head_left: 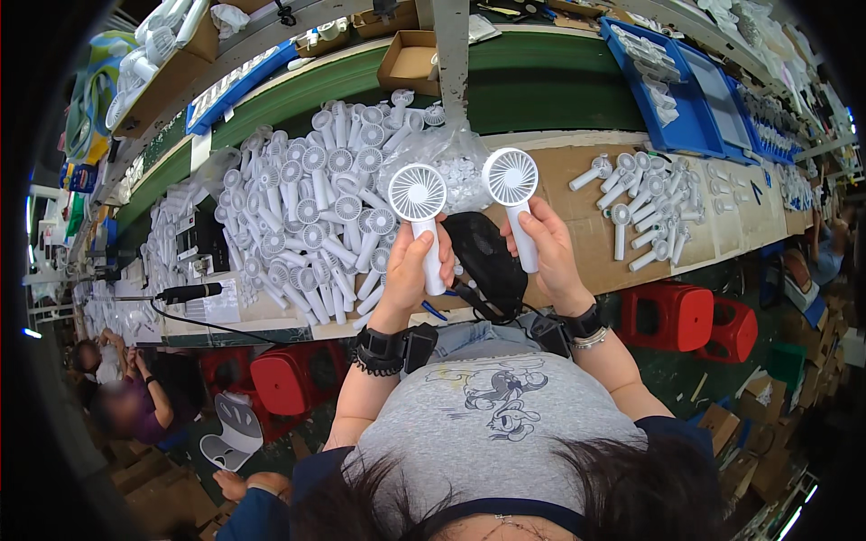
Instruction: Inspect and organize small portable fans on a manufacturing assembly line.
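Grips one white fan in the left hand, another fan in the right hand, by the handles, seemingly to leave grilles uncovered! Holds them over the desk near its front edge, with heaped fans toward the left end, probably for easy reach.

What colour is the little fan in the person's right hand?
The fan in the right hand is white, seen best in the head view.

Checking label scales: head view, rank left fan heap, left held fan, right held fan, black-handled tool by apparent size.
Left fan heap
Left held fan, right held fan: alike, unranked
Black-handled tool
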The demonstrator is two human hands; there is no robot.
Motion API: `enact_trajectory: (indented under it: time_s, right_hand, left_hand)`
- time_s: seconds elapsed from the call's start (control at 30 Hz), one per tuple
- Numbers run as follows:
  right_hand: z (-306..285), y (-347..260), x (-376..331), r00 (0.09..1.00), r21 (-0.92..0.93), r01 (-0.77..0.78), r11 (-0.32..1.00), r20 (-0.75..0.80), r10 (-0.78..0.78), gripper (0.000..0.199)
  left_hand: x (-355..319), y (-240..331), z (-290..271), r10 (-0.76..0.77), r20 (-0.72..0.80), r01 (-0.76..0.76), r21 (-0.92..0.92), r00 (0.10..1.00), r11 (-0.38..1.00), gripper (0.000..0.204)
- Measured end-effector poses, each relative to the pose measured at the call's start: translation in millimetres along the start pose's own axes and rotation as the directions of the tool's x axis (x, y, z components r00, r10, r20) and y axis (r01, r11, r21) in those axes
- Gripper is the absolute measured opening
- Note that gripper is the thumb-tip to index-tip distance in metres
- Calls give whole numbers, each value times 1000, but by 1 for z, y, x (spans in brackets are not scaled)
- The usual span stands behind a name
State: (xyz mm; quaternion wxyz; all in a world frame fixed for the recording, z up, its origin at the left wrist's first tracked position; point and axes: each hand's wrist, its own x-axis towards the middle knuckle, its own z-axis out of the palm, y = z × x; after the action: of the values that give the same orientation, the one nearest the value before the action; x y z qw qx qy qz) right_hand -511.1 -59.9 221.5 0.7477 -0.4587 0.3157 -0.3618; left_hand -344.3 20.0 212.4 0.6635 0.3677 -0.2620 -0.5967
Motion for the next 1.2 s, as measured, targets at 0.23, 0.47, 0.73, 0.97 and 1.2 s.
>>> enact_trajectory:
  time_s: [0.23, 0.47, 0.73, 0.97, 1.2]
  right_hand:
    - [-6, -8, -2, 998, 74, 42, 996, -44, -39, 26]
    - [-25, -112, -52, 833, 429, 409, 805, 185, -522, 38]
    - [23, -167, -65, 309, 648, 690, 324, 141, -941, 29]
    - [19, -170, -64, 276, 658, 680, 322, 177, -945, 32]
    - [12, -169, -63, 278, 663, 667, 340, 201, -939, 33]
  left_hand:
    - [2, 0, -8, 32, -44, -32, -10, 999, 999, 32]
    - [5, -17, -30, -129, -164, 129, -6, 978, 992, 25]
    - [9, -26, -33, -187, -168, 183, -35, 968, 982, 22]
    - [6, -26, -37, -160, -174, 155, -42, 972, 987, 23]
    - [5, -24, -35, -144, -169, 137, -50, 975, 989, 23]
